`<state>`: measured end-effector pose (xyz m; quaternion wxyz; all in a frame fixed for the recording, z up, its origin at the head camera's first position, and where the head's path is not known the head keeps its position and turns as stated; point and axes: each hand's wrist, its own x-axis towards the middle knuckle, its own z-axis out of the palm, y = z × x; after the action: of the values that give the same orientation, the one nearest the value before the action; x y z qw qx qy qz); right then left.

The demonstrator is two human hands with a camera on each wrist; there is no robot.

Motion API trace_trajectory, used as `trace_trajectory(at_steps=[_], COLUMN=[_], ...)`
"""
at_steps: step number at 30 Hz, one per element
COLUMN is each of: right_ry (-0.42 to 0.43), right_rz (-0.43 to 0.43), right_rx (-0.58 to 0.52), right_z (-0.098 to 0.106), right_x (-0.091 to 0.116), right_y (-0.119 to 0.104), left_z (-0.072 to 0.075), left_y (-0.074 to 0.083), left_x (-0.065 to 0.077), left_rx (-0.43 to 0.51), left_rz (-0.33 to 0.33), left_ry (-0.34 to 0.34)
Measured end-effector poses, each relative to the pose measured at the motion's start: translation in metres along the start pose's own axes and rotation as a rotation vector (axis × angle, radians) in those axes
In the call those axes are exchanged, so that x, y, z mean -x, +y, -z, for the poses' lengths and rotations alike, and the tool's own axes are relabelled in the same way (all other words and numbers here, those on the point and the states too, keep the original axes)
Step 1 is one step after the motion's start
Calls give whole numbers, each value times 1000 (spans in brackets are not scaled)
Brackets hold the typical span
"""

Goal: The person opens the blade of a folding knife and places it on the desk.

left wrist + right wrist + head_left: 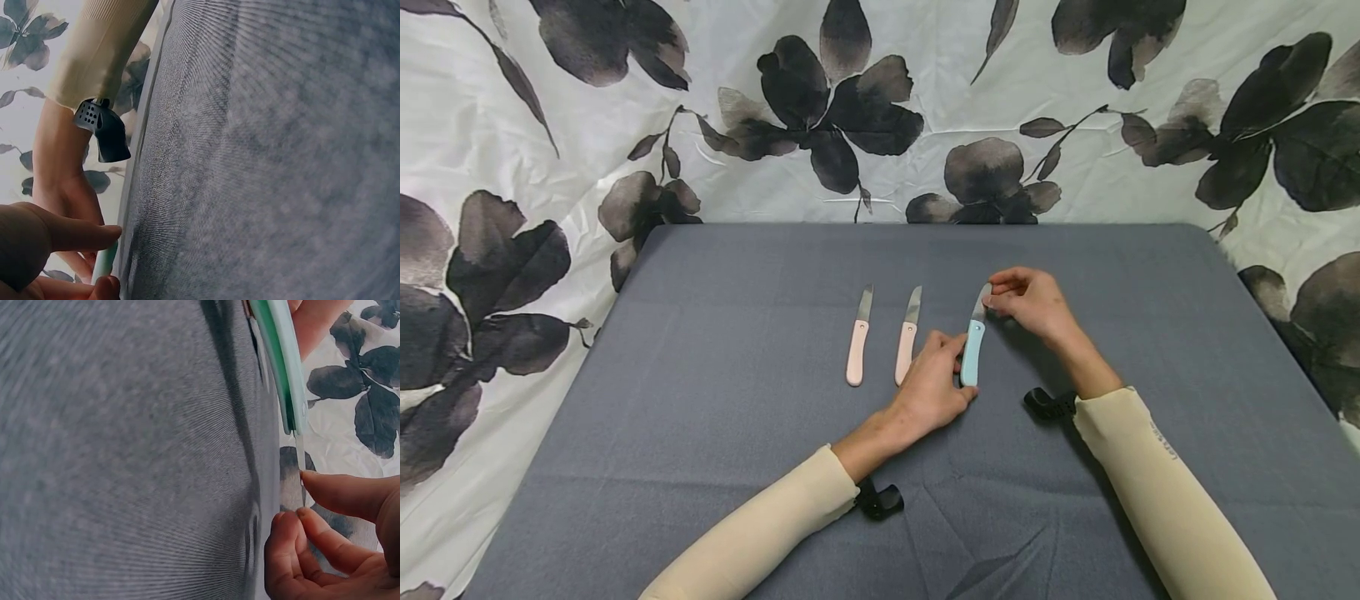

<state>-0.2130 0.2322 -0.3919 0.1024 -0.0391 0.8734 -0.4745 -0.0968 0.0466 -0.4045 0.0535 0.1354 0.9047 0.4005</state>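
Note:
A folding knife with a light blue-green handle [972,354] is unfolded, blade pointing away from the person. My left hand [931,383] grips its handle, thumb at the near end and fingers along the left side. The blade tip is pinched between thumb and fingers of my right hand [1033,304]. Seen from the right wrist, the blade [300,453] runs from the handle down to those fingertips, over the cloth. Left of the hands lie two knives with pale pink handles, one farther left [857,350] and one [907,337] partly behind the left hand's fingers.
A grey cloth-covered table [737,417] spans the view, with creases near its front. Behind it hangs a white curtain [700,50] printed with dark flowers. Both forearms wear cream sleeves, and black wrist mounts [880,502] stick out at the cuffs.

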Motion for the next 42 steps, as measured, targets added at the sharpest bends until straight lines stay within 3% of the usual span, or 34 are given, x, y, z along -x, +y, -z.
trace_trajectory(at_steps=[6,22,38,42], right_ry=[-34,-105,-96,-68], right_rz=[-2,-1,-2,4], right_rx=[94,223,279,278], right_z=[-2,-5,-5,-6], right_x=[0,0,4,7], right_y=[2,3,2,1], left_z=[-1,-1,0,6], left_y=[-2,0,3,5], left_x=[1,1,0,2], left_rx=[-11,-65,-97,-120], left_rz=[2,18,14,8], left_ry=[-24,-66,-90,-47])
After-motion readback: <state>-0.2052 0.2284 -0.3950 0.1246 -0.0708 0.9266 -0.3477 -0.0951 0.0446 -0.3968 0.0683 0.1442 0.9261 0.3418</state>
